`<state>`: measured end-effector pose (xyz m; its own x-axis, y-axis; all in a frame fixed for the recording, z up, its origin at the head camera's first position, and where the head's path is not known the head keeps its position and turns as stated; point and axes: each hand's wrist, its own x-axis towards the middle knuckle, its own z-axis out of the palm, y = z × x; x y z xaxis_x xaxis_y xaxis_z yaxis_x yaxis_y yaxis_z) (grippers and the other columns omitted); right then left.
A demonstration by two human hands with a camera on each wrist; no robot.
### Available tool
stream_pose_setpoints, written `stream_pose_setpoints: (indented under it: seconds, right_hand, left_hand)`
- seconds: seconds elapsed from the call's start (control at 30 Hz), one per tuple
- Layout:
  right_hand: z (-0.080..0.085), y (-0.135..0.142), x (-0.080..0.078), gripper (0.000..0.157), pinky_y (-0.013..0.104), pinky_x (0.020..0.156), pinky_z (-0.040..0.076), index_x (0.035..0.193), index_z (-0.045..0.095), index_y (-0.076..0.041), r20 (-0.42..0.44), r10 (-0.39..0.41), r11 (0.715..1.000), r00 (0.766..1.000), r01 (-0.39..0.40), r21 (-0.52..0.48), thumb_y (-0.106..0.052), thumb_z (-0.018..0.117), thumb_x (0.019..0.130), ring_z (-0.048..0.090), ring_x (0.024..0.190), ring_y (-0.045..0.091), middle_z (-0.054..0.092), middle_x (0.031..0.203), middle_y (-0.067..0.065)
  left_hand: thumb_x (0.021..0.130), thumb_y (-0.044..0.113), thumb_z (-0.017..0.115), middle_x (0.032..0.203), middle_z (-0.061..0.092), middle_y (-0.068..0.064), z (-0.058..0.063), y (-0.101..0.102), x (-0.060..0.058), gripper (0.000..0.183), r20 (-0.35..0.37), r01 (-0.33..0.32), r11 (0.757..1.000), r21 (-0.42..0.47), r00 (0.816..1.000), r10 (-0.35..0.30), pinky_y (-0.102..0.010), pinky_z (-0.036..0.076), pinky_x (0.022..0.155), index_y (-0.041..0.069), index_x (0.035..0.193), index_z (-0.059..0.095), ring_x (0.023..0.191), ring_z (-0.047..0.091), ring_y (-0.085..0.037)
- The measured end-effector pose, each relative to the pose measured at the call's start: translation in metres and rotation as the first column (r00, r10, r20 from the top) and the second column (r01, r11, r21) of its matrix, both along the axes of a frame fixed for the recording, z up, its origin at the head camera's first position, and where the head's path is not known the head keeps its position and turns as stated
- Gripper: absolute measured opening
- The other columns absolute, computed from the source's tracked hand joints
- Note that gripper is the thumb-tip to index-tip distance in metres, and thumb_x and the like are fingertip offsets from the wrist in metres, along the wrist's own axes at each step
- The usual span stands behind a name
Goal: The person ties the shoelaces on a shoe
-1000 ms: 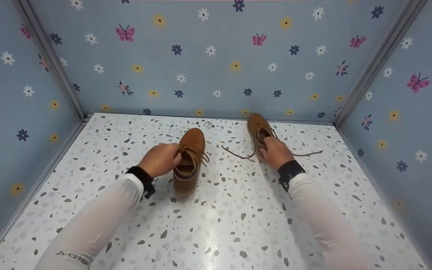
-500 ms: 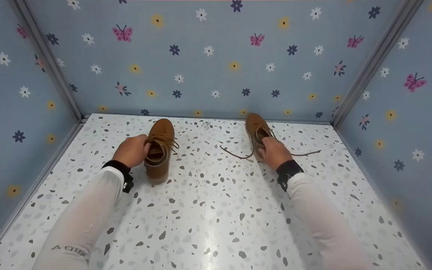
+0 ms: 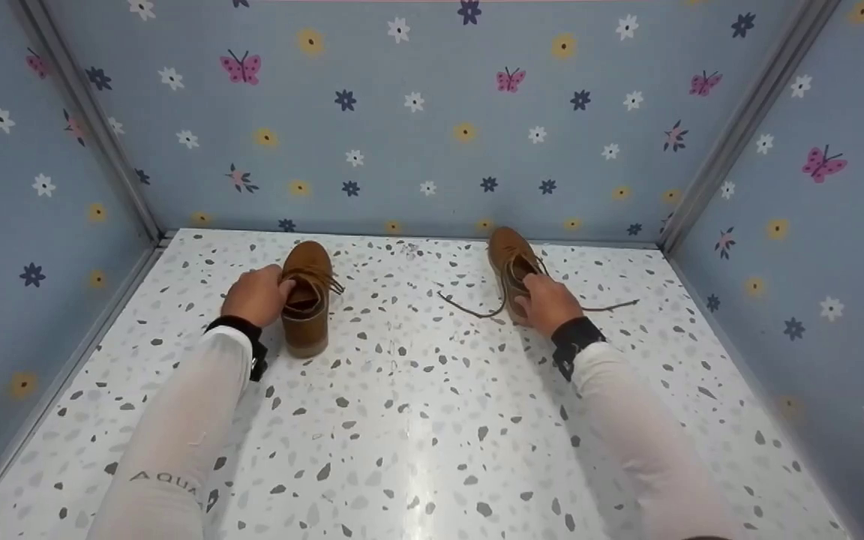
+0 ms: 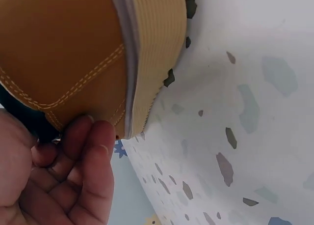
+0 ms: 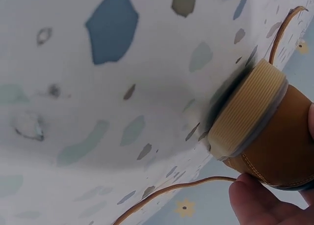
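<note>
In the head view a brown ankle shoe (image 3: pixel 306 334), toe towards the far wall, is at the left of the floor. My left hand (image 3: pixel 253 294) grips its left side at the collar, thumb inside the opening. Its lace (image 3: pixel 336 286) hangs in loops to the right. The left wrist view shows curled fingers (image 4: pixel 98 156) against the shoe's brown side. A matching shoe (image 3: pixel 508 246) stands further right, toe close to the wall, and my right hand (image 3: pixel 552 306) holds it by the collar. Its lace (image 3: pixel 477 313) trails loose on both sides. The right hand covers part of that shoe.
Speckled white floor (image 3: pixel 402 420) lies between and in front of the shoes. A blue flowered panel (image 3: pixel 432 135) closes the back, with similar panels (image 3: pixel 837 300) left and right, joined by grey corner posts (image 3: pixel 747 127).
My left hand has moved the left shoe leftwards and a little towards the back wall, widening the gap between the shoes. My right hand and its shoe have stayed in place.
</note>
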<state>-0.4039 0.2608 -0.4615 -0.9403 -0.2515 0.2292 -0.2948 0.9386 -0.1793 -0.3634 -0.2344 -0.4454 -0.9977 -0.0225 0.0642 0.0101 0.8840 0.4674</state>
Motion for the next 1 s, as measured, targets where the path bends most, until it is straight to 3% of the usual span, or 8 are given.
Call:
stream_pose_setpoints:
  seconds: [0.2,0.33,0.43,0.67,0.8,1.0]
  right_hand:
    - [0.009,-0.005,0.011,0.024,0.048,0.08,0.058,0.117,0.064,-0.004,-0.031,0.032,0.999,0.999,-0.031,0.024,-0.026,0.064,0.105,0.071,0.093,0.035,0.069,0.106,0.017]
    - [0.016,-0.009,0.025,0.025,0.049,0.078,0.057,0.117,0.064,-0.004,-0.053,0.079,0.997,0.995,-0.078,0.015,-0.026,0.063,0.106,0.07,0.091,0.037,0.069,0.105,0.017]
    - [0.02,-0.014,0.037,0.024,0.049,0.077,0.057,0.115,0.064,-0.006,-0.068,0.093,0.996,0.993,-0.093,-0.008,-0.027,0.064,0.105,0.07,0.09,0.035,0.069,0.104,0.016]
    - [0.024,-0.029,0.066,0.02,0.046,0.073,0.057,0.106,0.063,-0.008,-0.102,0.143,0.988,0.984,-0.149,-0.051,-0.028,0.067,0.103,0.069,0.085,0.032,0.069,0.1,0.012]
    - [0.023,-0.037,0.08,0.02,0.045,0.071,0.056,0.101,0.062,-0.009,-0.121,0.175,0.981,0.977,-0.183,-0.063,-0.028,0.069,0.102,0.068,0.082,0.029,0.068,0.096,0.011]
    - [0.023,-0.048,0.096,0.02,0.044,0.072,0.058,0.1,0.062,-0.011,-0.106,0.195,0.976,0.975,-0.203,-0.073,-0.029,0.07,0.101,0.069,0.082,0.027,0.071,0.096,0.009]
  left_hand:
    - [0.107,0.039,0.057,0.09,0.067,-0.018,0.008,0.001,0.006,0.041,-0.001,-0.049,0.998,-0.042,0.999,0.049,-0.04,0.047,0.064,-0.001,0.102,0.062,0.075,0.061,-0.03]
    - [0.103,0.035,0.063,0.078,0.061,-0.015,0.015,0.013,0.01,0.036,-0.124,-0.066,0.996,-0.06,0.991,0.058,-0.039,0.043,0.058,0.001,0.09,0.059,0.067,0.059,-0.029]
    - [0.1,0.029,0.065,0.075,0.057,-0.011,0.022,0.035,0.011,0.03,-0.206,-0.04,0.998,-0.047,0.978,0.029,-0.04,0.044,0.059,0.005,0.085,0.056,0.067,0.058,-0.029]
    - [0.098,0.028,0.069,0.087,0.066,-0.011,0.031,0.103,0.02,0.023,-0.243,0.146,0.989,-0.035,0.958,-0.15,-0.042,0.05,0.07,0.006,0.096,0.064,0.076,0.06,-0.028]
    - [0.1,0.029,0.067,0.09,0.067,-0.011,0.028,0.132,0.025,0.023,-0.221,0.253,0.967,-0.036,0.941,-0.255,-0.041,0.05,0.072,0.006,0.098,0.065,0.077,0.059,-0.027]
    - [0.102,0.031,0.064,0.096,0.068,-0.008,0.017,0.164,0.026,0.022,-0.137,0.345,0.938,-0.015,0.929,-0.344,-0.041,0.052,0.077,0.009,0.106,0.069,0.081,0.061,-0.023]
